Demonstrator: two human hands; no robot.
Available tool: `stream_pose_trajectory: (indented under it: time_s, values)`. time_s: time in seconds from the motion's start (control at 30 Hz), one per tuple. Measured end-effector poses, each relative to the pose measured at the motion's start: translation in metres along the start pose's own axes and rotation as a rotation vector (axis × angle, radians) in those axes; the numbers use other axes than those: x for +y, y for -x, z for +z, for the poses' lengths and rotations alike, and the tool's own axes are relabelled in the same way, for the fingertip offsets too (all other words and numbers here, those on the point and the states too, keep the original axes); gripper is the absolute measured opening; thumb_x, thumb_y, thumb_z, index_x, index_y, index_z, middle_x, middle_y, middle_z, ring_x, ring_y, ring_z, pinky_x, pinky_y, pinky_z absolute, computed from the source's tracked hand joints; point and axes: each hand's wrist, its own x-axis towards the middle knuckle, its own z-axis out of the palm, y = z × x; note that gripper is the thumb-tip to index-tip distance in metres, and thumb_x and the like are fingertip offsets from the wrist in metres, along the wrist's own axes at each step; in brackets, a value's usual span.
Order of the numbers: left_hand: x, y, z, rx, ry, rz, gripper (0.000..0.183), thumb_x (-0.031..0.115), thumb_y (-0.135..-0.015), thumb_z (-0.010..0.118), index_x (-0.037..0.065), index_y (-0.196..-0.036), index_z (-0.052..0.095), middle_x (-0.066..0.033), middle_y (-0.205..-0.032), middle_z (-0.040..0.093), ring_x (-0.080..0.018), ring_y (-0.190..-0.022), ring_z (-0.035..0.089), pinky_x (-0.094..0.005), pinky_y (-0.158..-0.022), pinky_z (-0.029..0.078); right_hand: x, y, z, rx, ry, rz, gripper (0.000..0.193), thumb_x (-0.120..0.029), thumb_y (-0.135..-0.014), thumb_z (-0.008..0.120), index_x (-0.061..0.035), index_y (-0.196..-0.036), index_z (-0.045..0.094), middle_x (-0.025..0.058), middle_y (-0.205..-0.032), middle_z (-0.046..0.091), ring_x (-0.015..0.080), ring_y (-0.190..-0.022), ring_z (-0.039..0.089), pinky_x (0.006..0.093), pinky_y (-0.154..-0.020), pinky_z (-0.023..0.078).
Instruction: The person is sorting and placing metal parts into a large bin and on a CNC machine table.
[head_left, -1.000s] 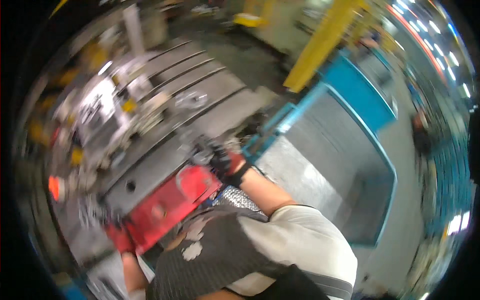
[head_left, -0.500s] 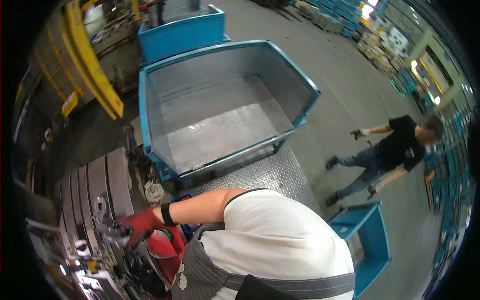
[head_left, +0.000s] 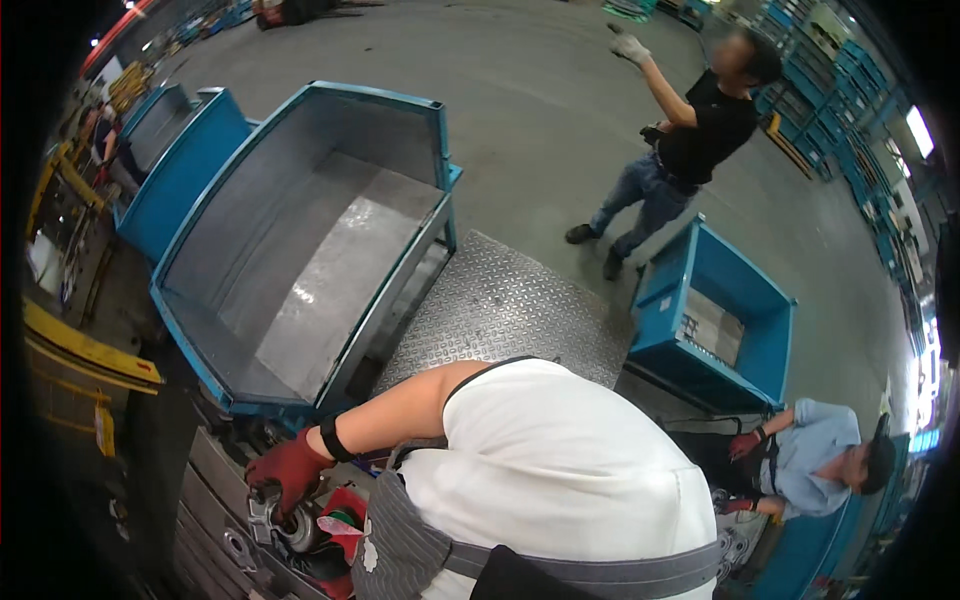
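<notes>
My right hand [head_left: 290,470], in a dark red glove with a black band at the wrist, reaches down to a slotted metal table [head_left: 190,500] at the lower left. Its fingers are bent around a grey metal part [head_left: 298,530] with a rounded, ring-like end. A second ringed metal piece [head_left: 238,545] lies on the table beside it. Close to my striped apron [head_left: 415,525] is a bright red object [head_left: 345,498] with something green in it; its kind is unclear. I cannot make out my left hand.
A large blue-rimmed metal bin [head_left: 300,270] stands ahead, beside a tread-plate platform [head_left: 500,300]. A smaller blue bin [head_left: 715,310] is to the right. One person in black [head_left: 700,130] stands beyond it; another in light blue [head_left: 815,450] is at the lower right.
The view has swung round, shifting the large bin left and bringing the person in light blue into sight. My right hand's fingers are now bent around the metal part. The person in black raises an arm.
</notes>
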Motion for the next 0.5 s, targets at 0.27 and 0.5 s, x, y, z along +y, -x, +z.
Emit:
stream_pose_trajectory:
  time_s: [0.27, 0.5]
  values:
    - [0.018, -0.001, 0.021, -0.11, 0.146, 0.094, 0.05, 0.028, -0.092, 0.047, -0.003, -0.13, 0.037, -0.0196, -0.129, 0.043, -0.0305, -0.119, 0.04, -0.04, -0.101, 0.03, 0.026, 0.07, 0.022, 0.057, 0.09, 0.189, 0.088, -0.05, -0.063, 0.073, -0.0017, -0.129, 0.04, 0.0207, -0.127, 0.043, 0.036, -0.118, 0.043, 0.0424, -0.097, 0.037]
    - [0.044, 0.0, 0.021, -0.134, 0.243, 0.139, 0.049, 0.027, -0.092, 0.047, -0.003, -0.129, 0.039, -0.0185, -0.127, 0.045, -0.0291, -0.117, 0.043, -0.0391, -0.1, 0.032, 0.014, 0.079, 0.015, -0.015, 0.007, 0.153, 0.084, -0.047, -0.066, 0.071, -0.002, -0.13, 0.039, 0.0203, -0.13, 0.042, 0.0353, -0.119, 0.043, 0.0412, -0.099, 0.036]
